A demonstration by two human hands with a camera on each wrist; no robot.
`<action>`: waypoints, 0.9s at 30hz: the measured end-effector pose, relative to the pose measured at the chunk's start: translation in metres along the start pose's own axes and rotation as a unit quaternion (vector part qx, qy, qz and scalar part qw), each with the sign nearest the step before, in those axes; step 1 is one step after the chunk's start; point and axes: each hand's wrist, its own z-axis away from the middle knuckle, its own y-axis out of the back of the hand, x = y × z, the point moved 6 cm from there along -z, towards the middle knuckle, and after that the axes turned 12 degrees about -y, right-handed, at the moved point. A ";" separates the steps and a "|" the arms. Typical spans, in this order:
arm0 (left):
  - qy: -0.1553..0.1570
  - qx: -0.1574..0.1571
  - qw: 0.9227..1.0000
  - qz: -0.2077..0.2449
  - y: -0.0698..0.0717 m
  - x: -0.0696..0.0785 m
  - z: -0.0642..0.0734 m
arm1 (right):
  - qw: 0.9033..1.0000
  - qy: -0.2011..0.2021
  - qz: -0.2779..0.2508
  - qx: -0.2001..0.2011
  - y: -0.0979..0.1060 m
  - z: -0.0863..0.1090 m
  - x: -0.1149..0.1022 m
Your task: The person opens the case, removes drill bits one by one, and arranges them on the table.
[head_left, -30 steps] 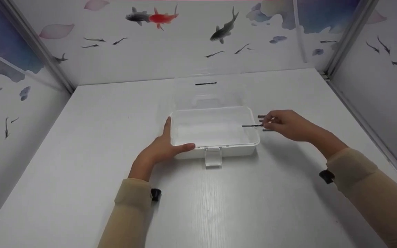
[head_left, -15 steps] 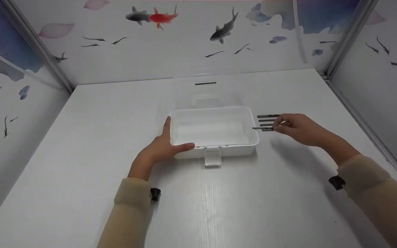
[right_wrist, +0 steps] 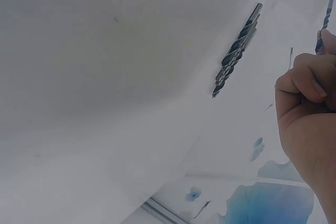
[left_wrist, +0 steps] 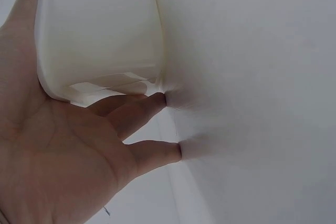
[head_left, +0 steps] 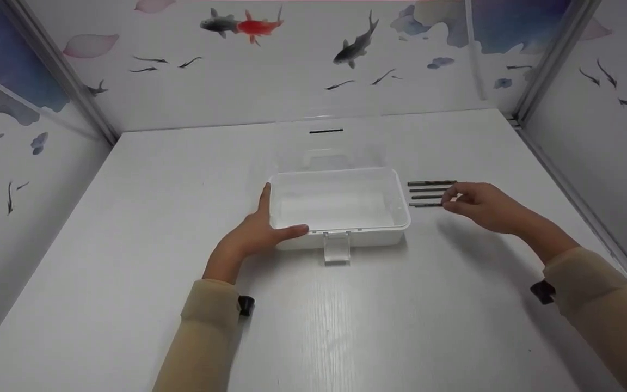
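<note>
My left hand (head_left: pixel 253 231) rests against the left front corner of an open white plastic box (head_left: pixel 403 231), thumb along the front rim and a finger along the left side. In the left wrist view its fingers are stretched out, with two fingertips (left_wrist: pixel 160 99) at the tabletop beside the box end. My right hand (head_left: pixel 479 204), to the right of the box, pinches a drill bit (right_wrist: pixel 327 14) between thumb and fingers. In the head view that bit lies over the nearest of several drill bits (head_left: pixel 428 183) laid side by side on the table.
Behind the box its clear lid (head_left: pixel 357 152) lies folded back, with a handle outline in it. A dark drill bit (head_left: pixel 326 131) shows through the lid. The white table (head_left: pixel 313 326) is enclosed by panels printed with fish.
My right hand has moved right and slightly toward me, drawing its drill bit back from over the box rim to the row of bits. The left hand and box have stayed put.
</note>
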 end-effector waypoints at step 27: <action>0.003 0.003 1.000 -0.005 0.000 0.000 -0.001 | 0.999 -0.036 0.009 -0.010 -0.002 -0.002 0.031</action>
